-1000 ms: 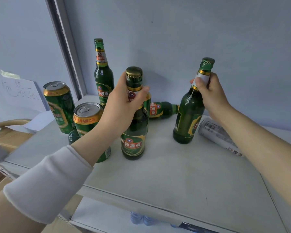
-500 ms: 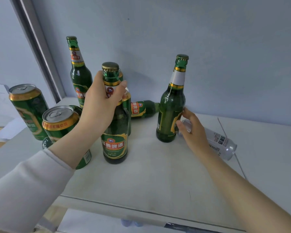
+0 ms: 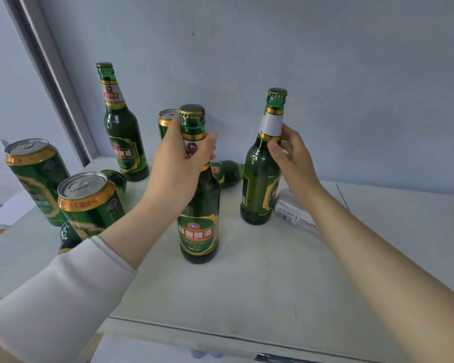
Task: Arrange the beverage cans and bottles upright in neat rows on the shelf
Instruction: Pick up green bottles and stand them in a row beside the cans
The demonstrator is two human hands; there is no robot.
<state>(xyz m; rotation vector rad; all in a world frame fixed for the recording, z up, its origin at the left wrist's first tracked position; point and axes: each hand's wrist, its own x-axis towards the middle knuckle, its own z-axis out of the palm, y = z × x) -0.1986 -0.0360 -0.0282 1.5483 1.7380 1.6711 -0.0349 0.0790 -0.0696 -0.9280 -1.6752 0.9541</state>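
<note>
Two green metal cans stand left on the white shelf (image 3: 247, 284); the nearer can (image 3: 91, 205) bears 有限公司 on its gold band. The left hand (image 3: 177, 169) grips a green glass bottle (image 3: 199, 231), labelled 啤酒, mid-shelf. The right hand (image 3: 292, 158) pinches the neck of another upright green bottle (image 3: 258, 189).

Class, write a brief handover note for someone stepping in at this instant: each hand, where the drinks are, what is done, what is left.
Left hand grips the neck of the front bottle; right hand holds the neck of the right bottle. Both stand upright on the shelf.
Done: back bottle, left can, front can and back can stand upright, but scattered.
Left: a fallen bottle behind them, a silver can on its side by the right bottle, and a second fallen bottle behind the front can need standing; then form rows.
</note>
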